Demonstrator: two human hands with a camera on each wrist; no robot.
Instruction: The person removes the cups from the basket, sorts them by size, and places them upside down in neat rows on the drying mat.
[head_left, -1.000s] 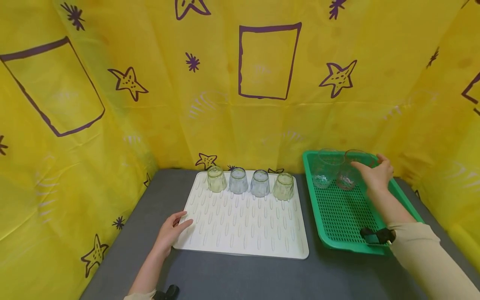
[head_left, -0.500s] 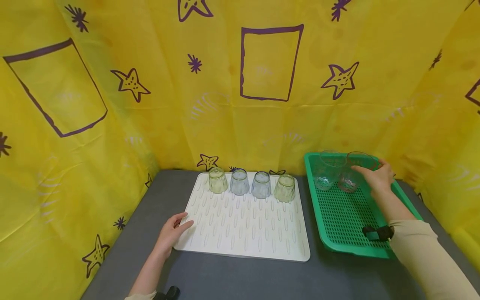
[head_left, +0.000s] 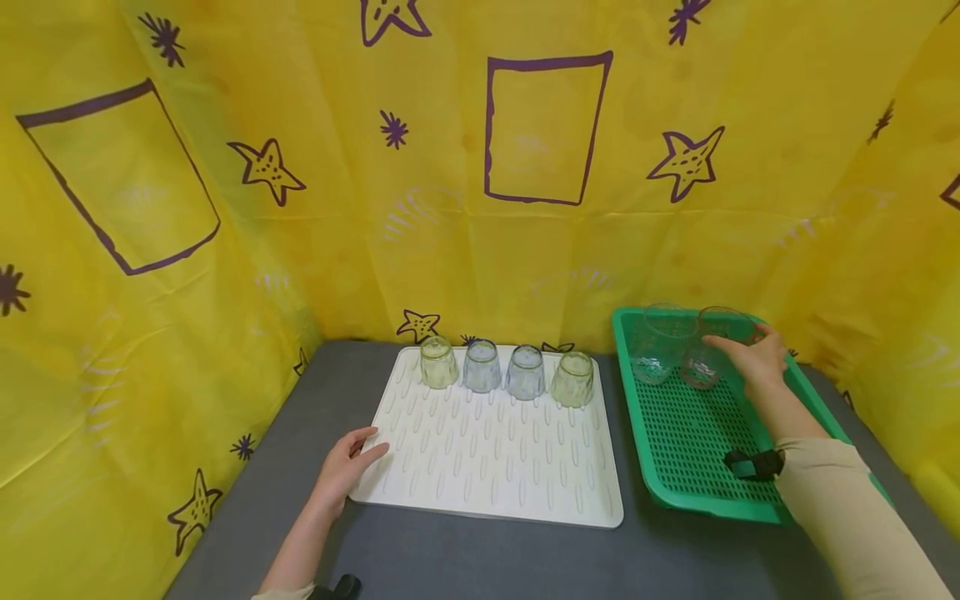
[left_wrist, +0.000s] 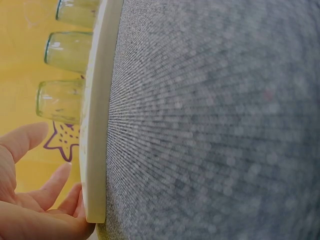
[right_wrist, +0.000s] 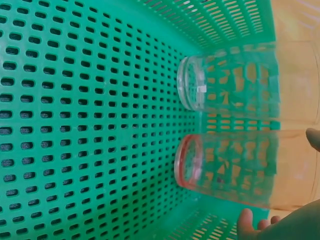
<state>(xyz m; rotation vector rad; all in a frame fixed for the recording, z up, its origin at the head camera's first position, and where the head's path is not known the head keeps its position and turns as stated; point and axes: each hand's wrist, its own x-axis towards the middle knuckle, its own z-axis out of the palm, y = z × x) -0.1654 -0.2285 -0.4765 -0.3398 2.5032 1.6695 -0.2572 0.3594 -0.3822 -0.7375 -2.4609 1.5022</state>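
Note:
My right hand point(head_left: 761, 362) holds a tall pink-tinted glass point(right_wrist: 227, 172) near its rim, thumb on one side and fingers on the other. That glass stands nearly upright in the green basket point(head_left: 648, 467), beside a taller-looking clear glass point(right_wrist: 230, 82). At the left edge of the white ridged drying mat point(head_left: 487, 467), my left hand point(head_left: 345, 467) rests with relaxed fingers touching the edge. Several short tumblers sit upside down in a row along the mat's back: a yellow-green one point(head_left: 438, 364), two bluish ones, the first bluish tumbler point(head_left: 482, 368) among them, and another yellow-green one point(head_left: 573, 382).
A yellow patterned cloth point(head_left: 360, 250) hangs behind and at both sides of the dark grey table point(head_left: 450, 558). The basket's raised wall stands just right of the mat, with a narrow strip of table between them. Both wrists carry small black camera mounts.
The head view has shifted slightly, so everything sits a little lower and farther right. Both hands keep the same places at the mat and the pink-tinted glass.

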